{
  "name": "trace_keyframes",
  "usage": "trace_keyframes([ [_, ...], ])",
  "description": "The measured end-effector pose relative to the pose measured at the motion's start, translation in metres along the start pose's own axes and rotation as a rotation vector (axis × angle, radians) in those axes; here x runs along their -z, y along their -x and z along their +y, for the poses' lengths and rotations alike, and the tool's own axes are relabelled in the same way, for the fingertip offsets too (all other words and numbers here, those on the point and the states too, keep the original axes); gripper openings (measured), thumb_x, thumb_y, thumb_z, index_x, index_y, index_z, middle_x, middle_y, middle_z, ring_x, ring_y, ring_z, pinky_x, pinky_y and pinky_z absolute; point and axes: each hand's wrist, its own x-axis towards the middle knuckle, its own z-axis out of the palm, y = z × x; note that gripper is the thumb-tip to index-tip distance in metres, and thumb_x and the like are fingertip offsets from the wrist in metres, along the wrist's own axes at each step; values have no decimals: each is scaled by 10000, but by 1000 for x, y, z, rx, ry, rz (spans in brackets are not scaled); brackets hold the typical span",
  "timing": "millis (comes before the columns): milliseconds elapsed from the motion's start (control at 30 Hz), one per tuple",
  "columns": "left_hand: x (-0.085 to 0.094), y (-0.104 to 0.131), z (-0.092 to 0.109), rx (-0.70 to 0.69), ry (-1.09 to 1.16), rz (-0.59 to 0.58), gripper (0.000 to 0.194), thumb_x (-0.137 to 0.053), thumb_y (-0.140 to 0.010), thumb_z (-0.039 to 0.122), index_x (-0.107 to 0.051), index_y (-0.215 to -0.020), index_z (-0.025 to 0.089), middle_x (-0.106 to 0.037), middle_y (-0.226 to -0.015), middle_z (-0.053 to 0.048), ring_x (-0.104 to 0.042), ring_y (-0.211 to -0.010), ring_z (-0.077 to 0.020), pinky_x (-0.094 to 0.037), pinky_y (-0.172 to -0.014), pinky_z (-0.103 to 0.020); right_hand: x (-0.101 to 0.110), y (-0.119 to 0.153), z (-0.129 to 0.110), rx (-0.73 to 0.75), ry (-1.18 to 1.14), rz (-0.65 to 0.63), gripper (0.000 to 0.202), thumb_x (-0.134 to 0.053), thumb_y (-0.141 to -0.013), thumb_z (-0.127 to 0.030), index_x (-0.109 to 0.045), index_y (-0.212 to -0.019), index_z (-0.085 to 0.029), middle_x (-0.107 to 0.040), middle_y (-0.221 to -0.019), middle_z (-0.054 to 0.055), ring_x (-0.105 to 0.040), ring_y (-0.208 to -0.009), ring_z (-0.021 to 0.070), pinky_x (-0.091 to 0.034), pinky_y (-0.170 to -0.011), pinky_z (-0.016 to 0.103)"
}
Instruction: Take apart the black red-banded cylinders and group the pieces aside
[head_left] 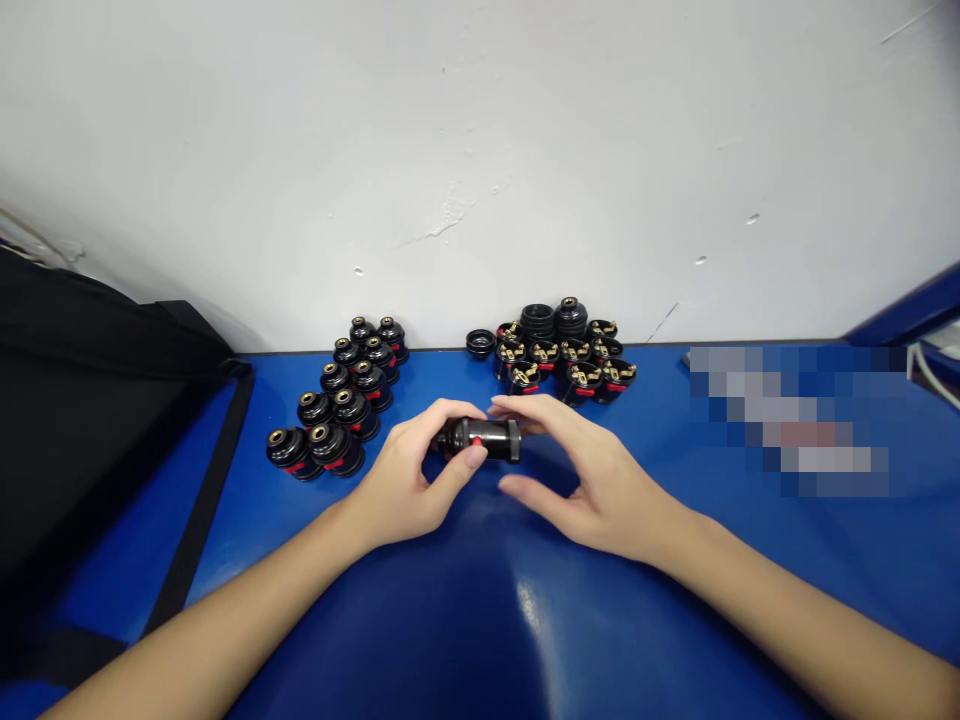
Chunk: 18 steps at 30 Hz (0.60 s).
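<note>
My left hand is wrapped round a black cylindrical part with a small red piece on its side, held lying sideways above the blue table. Around the right end of that part, my right hand has its thumb and fingers spread apart, with a gap between them. Behind and to the left stand several black capped parts with brass-ringed tops, in two slanting rows. Behind and to the right are several open black cups with brass contacts and red pieces.
A small black ring and a ribbed black part stand by the white wall. A black bag with a strap lies on the blue table at left. A pixelated area covers something at right.
</note>
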Motion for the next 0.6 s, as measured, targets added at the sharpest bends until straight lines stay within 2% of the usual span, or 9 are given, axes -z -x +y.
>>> trace_keyframes([
  [67, 0, 1, -1, -77, 3, -8, 296, -636, -1022, 301, -614, -1285, 167, -713, -1145, -78, -674, -992, -189, -516, -885, -287, 1, 0, -1, -78, 3, -18, 318, -597, -1070, -308, -601, -1367, -197, -774, -1161, 98, -779, -987, 218, -648, -848, 322],
  [133, -1, 1, -1, -72, -10, -18, 303, -635, -1023, 303, -611, -1295, 172, -715, -1163, -83, -675, -1003, -194, -516, -882, -290, 1, -1, 0, -92, 11, -19, 225, -571, -1081, -272, -645, -1281, -200, -785, -1046, 70, -777, -868, 194, -639, -769, 299],
  [233, -2, 0, 1, 72, -62, -3, 225, -535, -1073, 343, -658, -1154, 173, -742, -971, -46, -658, -811, -170, -484, -732, -276, -1, 0, 1, 16, 47, 42, 289, -692, -1019, -246, -644, -1300, -194, -750, -1138, 102, -764, -986, 216, -642, -880, 326],
  [300, -2, 0, 2, 157, -94, 7, 302, -475, -1095, 369, -676, -978, 177, -704, -793, -15, -602, -681, -155, -429, -639, -274, -2, 0, 0, 93, 85, 59, 308, -695, -1008, -191, -647, -1312, -208, -720, -1196, 111, -742, -1087, 222, -628, -972, 339],
  [367, -1, -1, 1, 165, -83, 7, 333, -472, -1097, 377, -666, -914, 178, -668, -729, -2, -575, -638, -145, -414, -615, -273, -2, 1, -1, 122, 108, 61, 324, -690, -1009, -181, -643, -1328, -217, -705, -1208, 114, -731, -1120, 224, -621, -1004, 345],
  [433, -1, 0, 0, 91, -28, 10, 230, -525, -1080, 355, -666, -1063, 173, -705, -845, -15, -616, -706, -145, -464, -676, -269, -1, 1, -2, 99, 98, 58, 417, -729, -995, -259, -608, -1389, -200, -699, -1249, 135, -729, -1141, 243, -625, -1009, 363],
  [500, -2, 0, -2, -9, 9, 19, 235, -607, -1041, 315, -626, -1234, 181, -725, -1048, -50, -658, -857, -162, -511, -777, -275, 0, 1, -1, 36, 80, 36, 473, -703, -1016, -324, -566, -1443, -173, -720, -1256, 149, -748, -1112, 250, -642, -969, 368],
  [567, -2, 1, -3, -71, 5, 23, 312, -665, -1006, 283, -602, -1299, 193, -708, -1155, -69, -656, -941, -173, -523, -819, -278, 1, 1, 1, -24, 75, 17, 388, -613, -1066, -295, -574, -1428, -163, -762, -1179, 129, -778, -986, 222, -663, -874, 341],
  [600, -3, 1, -3, -71, -4, 22, 312, -667, -1005, 279, -603, -1298, 194, -708, -1143, -66, -652, -927, -169, -522, -806, -273, 1, 0, 2, -34, 75, 19, 345, -590, -1075, -269, -591, -1404, -164, -774, -1134, 115, -781, -924, 207, -666, -833, 327],
])
